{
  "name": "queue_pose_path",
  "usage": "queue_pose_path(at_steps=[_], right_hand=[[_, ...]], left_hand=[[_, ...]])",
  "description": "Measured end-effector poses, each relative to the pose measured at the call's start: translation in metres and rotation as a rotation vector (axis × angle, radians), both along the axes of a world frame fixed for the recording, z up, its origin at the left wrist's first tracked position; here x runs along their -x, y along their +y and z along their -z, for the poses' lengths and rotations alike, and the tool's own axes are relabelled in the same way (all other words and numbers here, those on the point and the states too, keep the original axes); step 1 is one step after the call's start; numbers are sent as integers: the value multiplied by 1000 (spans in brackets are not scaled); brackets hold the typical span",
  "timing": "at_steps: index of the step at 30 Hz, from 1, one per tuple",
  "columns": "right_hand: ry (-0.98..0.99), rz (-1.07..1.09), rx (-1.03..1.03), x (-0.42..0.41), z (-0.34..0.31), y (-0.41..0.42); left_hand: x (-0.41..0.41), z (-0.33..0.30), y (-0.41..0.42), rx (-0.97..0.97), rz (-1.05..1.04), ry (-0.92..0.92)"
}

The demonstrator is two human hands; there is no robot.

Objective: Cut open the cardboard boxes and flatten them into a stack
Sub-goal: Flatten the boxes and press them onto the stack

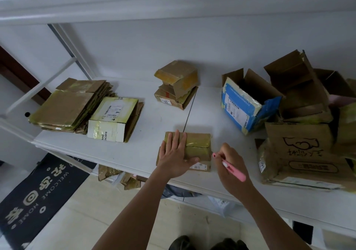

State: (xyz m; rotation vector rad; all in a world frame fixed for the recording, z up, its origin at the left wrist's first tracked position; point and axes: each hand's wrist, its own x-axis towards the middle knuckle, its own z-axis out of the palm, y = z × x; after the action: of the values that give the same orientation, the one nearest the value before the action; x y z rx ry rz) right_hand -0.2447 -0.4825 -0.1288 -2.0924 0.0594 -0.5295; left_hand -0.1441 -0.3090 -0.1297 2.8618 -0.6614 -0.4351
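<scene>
A small taped cardboard box (198, 149) lies near the front edge of the white table (154, 126). My left hand (175, 157) presses flat on its left half, fingers straight. My right hand (231, 165) grips a pink box cutter (231, 167), its tip at the box's right edge. A stack of flattened boxes (73, 107) lies at the table's left, with a white flattened carton (113, 118) leaning on it.
Two small taped boxes (176, 85) are piled at the back middle. An open blue-and-white box (248, 103) stands right of centre. Large open cardboard boxes (304, 126) crowd the right end. Cardboard scraps (119, 176) lie under the table, and a dark doormat (38, 194) covers the floor at left.
</scene>
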Motion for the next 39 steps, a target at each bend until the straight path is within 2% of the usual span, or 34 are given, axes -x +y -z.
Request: queue_pose_path(at_steps=[3,8,18,21,23,26,29,30,32,35,36,37,39], right_hand=[[67,27,-51,1,-8,-9],[58,94,-138,-17,-13,-8],[107,-59,-140,5,2,-10],[0,13,-138,-1,3,-25],[-48,113,68,-9,11,-41],[39,187,589,-22,27,-59],[473,45,919,-34,32,-65],[590,-2,971,-36,29,-65],[586,1,838,-41,20,-62],[277,14,362,-51,-1,-37],[247,-45,226,-56,-10,-25],[269,-116,165,-59,-18,-13],[352,-187,300,-58,-26,11]], left_hand=[[-3,-1,-2,5,-6,12],[-1,-4,-2,18,-12,13],[-2,-5,-3,52,-16,40],[-3,-6,-1,73,-18,62],[-5,-7,0,102,-17,88],[-8,-9,4,129,-11,103],[-12,-10,9,160,3,120],[-13,-10,11,169,10,124],[-14,-10,14,181,19,123],[-12,-10,13,192,33,103],[-11,-10,13,212,31,108],[-10,-11,13,249,17,121],[-11,-13,20,336,-62,108]])
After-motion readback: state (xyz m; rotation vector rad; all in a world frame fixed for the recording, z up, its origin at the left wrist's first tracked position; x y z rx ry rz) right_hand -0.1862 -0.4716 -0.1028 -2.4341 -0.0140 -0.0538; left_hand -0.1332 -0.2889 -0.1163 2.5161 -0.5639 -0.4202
